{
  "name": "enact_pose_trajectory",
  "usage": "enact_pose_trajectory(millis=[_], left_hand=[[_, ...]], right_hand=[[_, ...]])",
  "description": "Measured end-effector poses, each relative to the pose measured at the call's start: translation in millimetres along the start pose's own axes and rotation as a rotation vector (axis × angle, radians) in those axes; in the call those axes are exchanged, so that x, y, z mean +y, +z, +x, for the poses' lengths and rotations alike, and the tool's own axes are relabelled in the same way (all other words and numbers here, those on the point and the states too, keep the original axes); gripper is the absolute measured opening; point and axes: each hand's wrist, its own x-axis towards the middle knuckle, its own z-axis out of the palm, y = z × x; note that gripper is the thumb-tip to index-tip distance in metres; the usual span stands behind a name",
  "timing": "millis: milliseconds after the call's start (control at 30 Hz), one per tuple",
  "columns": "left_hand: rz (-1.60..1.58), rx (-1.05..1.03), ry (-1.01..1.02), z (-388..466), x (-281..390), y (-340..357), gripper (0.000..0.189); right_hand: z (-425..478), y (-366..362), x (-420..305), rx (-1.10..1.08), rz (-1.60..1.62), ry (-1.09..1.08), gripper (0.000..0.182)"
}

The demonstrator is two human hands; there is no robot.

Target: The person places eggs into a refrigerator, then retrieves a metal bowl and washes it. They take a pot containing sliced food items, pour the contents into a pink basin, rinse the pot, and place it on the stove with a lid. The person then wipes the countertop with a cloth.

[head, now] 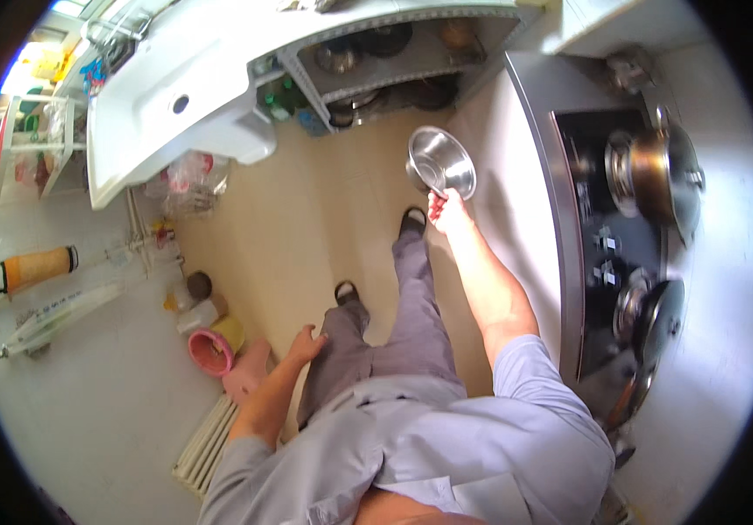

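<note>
My right hand (pixel 447 211) grips the near rim of a stainless steel bowl (pixel 454 156), held out in front of me above the floor. The bowl is tilted so that its inside shows, and I see nothing in it. At my side, my left hand (pixel 307 343) hangs beside my left thigh with nothing in it. Its thumb and fingers are apart. To the left of that hand are a pink round bin (pixel 201 351) and a pink plastic stool (pixel 250 374).
A white sink (pixel 153 141) stands ahead on the left. Under the counter (pixel 376 20), shelves hold pots. To my right, a black gas cooktop (pixel 593 275) carries a large lidded pot (pixel 653 172) and a lidded pan (pixel 662 321). Plastic bags (pixel 189 174) sit below the sink.
</note>
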Motion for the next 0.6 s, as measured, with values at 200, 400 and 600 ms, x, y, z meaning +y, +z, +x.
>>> enact_pose_trajectory(millis=[200,400,600], left_hand=[[0.081,0.208,-0.114,81.3,164.3,-1.2,0.104],[0.241,0.205,-0.035,153.5,248.6,12.2,0.083],[0.270,0.277,0.071,194.3,272.8,-16.0,0.062]], right_hand=[[159.2,40.5,-110.5,0.189,-0.033,0.036,0.035],[289.0,49.9,-161.2,0.159,0.018,0.003,0.031],[389.8,54.0,-188.9,0.016,0.104,-0.081,0.028]])
